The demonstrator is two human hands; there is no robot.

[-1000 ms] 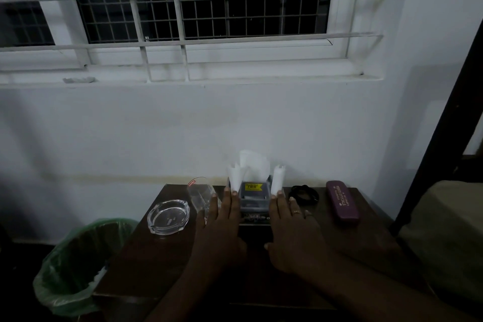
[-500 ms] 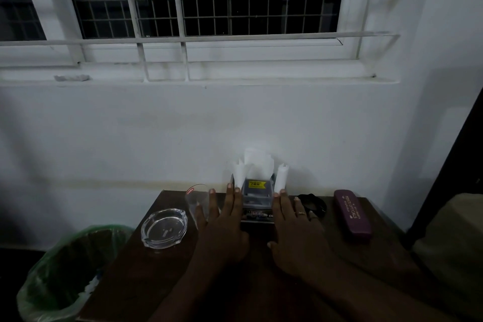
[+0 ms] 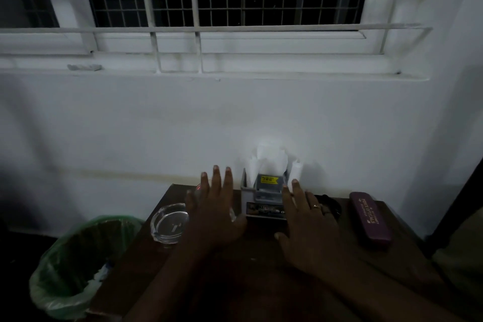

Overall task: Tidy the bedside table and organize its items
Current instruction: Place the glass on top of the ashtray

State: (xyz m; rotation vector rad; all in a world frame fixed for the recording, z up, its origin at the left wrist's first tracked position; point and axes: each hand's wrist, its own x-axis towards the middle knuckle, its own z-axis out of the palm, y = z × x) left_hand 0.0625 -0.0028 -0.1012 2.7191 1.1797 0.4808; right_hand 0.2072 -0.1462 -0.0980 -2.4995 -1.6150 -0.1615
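Observation:
A small grey organizer box point(image 3: 264, 191) with white paper rolls and a yellow label stands at the back of the dark wooden bedside table point(image 3: 261, 269), against the wall. My left hand point(image 3: 214, 214) is raised with fingers spread, left of the box and in front of a clear drinking glass point(image 3: 194, 189), which it mostly hides. My right hand point(image 3: 308, 227) lies flat on the table with its fingertips against the box's right side. It wears a ring. A glass ashtray point(image 3: 169, 226) sits at the table's left.
A purple spectacle case point(image 3: 369, 217) lies at the table's right, and a black coiled item point(image 3: 330, 204) shows behind my right hand. A bin with a green liner point(image 3: 75, 264) stands on the floor to the left. A dark bed frame point(image 3: 465, 204) rises at the right.
My left hand has lifted off the box and shifted left, now in front of the glass. My right hand stays at the box's right side. The camera has moved closer.

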